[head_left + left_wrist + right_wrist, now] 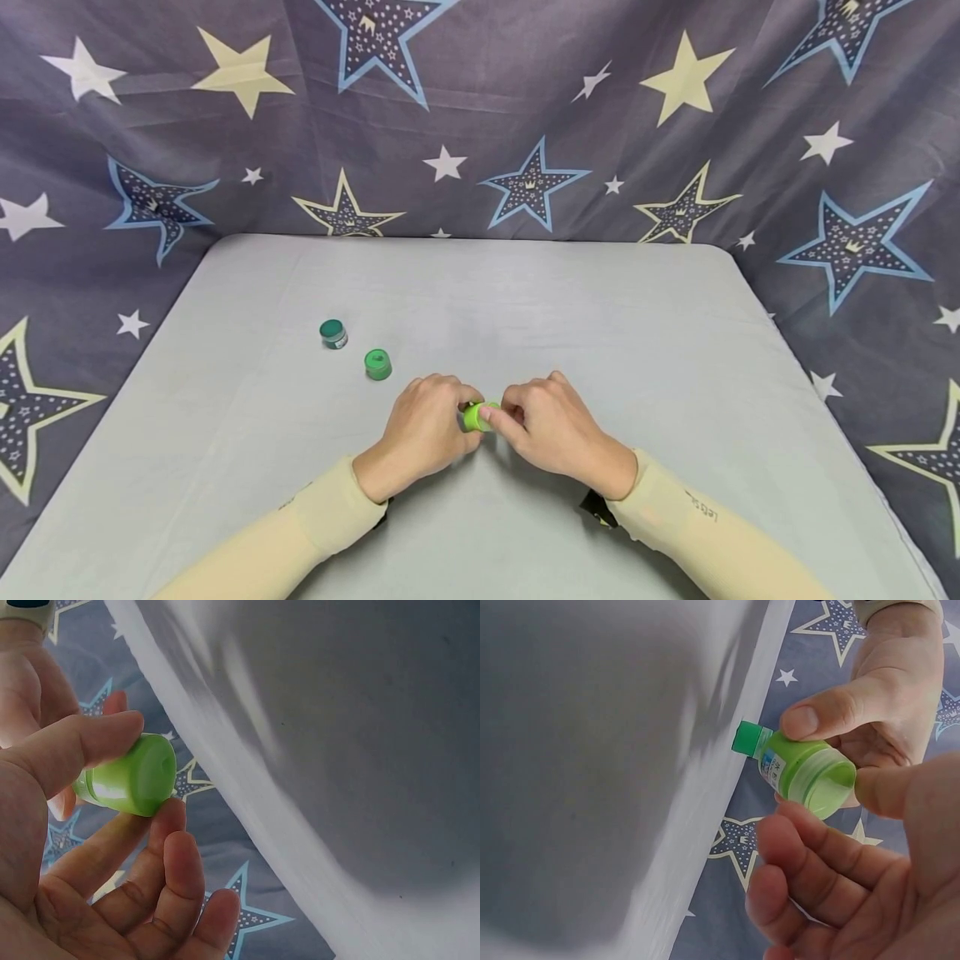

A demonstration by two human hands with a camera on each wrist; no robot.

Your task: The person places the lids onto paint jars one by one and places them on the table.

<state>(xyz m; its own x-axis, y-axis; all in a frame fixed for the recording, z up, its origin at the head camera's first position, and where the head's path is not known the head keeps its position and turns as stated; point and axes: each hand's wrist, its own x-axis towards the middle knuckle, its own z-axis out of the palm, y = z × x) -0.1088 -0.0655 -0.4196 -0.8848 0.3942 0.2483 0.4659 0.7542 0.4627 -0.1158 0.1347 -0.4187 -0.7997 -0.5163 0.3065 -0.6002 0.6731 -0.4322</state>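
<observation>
A small light green paint jar [474, 418] is held tilted on its side just above the table. My left hand [427, 422] grips its body, thumb on one side and fingers on the other; the jar's rounded green base [154, 774] shows in the left wrist view. At the other end sits a translucent lid [831, 787]. My right hand [553, 427] pinches that lid between thumb and fingertips. In the right wrist view, a printed label [771, 769] is visible on the jar's side, beside the left thumb.
Two more small jars stand on the grey-white table [600, 317], left of the hands: a green jar [378, 364] and, farther back, a dark teal jar [333, 333]. A star-patterned dark cloth [480, 108] hangs behind and along the sides.
</observation>
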